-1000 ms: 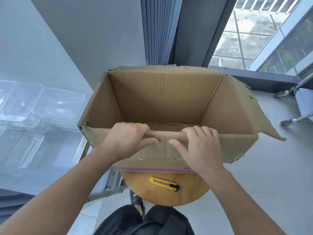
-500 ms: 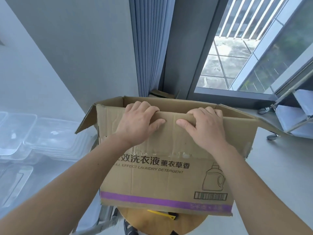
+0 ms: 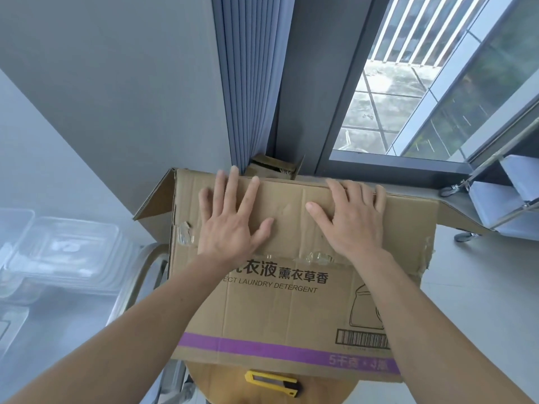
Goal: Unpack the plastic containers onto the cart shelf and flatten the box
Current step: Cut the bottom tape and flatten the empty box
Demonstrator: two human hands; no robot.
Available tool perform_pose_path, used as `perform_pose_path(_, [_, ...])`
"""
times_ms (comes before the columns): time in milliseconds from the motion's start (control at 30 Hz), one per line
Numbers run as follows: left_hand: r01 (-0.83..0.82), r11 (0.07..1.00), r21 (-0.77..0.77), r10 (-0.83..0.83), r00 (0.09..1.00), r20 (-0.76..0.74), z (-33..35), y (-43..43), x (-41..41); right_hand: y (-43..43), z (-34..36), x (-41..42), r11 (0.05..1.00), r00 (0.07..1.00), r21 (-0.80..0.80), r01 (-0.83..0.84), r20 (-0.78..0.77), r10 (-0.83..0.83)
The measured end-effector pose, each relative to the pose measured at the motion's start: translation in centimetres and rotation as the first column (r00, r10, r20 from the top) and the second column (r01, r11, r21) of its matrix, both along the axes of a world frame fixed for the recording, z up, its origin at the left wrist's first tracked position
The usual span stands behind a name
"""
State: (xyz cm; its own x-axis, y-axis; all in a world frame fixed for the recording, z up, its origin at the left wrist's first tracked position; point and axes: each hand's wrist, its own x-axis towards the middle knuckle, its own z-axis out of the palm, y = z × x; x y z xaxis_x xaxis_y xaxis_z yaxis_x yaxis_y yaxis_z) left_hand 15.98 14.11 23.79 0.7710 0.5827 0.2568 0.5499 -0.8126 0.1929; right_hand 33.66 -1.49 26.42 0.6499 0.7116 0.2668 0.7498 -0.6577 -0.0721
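Box stood on the round table; plastic containers lay on the cart shelf. Our left hand pressed flat, fingers spread. Our right hand hooked the top edge. To collapse it, we judged even pressure along the creases best.

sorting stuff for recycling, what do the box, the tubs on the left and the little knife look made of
Box: brown cardboard, matte and creased, with shiny tape scraps.
Tubs: clear glossy plastic, see-through and stacked.
Knife: smooth yellow casing, likely plastic; dark end, blade not visible.
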Motion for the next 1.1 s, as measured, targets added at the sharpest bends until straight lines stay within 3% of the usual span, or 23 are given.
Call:
perform_pose_path(133, [-0.172,0.977,-0.124,0.180,0.982,0.051,-3.7,0.3,-2.8,0.6,-1.0,1.0,0.999,1.000,-0.032,0.014,-0.006,-0.014])
perform_pose_path(367, [-0.389,0.818,-0.424,0.431,0.902,0.004,-5.4,0.7,-4.5,0.9,-2.2,1.8,0.998,1.000,-0.063,-0.004,0.017,0.006])
perform_pose_path(767, [-0.408,0.839,-0.359,0.436,0.900,-0.003,-6.1,2.9,-2.5,-7.4,-10.7,-2.2,0.956,0.939,-0.148,0.252,-0.203,-0.279])
perform_pose_path(933, [-0.367,0.863,-0.348,0.389,0.921,-0.007,-6.8,3.1,-2.5,-9.6,-11.5,-1.5,0.962,0.936,-0.024,0.271,-0.228,-0.269])
perform_pose_path(1100, [-0.423,0.809,-0.409,0.430,0.899,-0.081,-8.3,2.1,-4.8,-12.1,-12.0,-1.5,0.851,0.746,0.047,0.523,-0.508,-0.431])
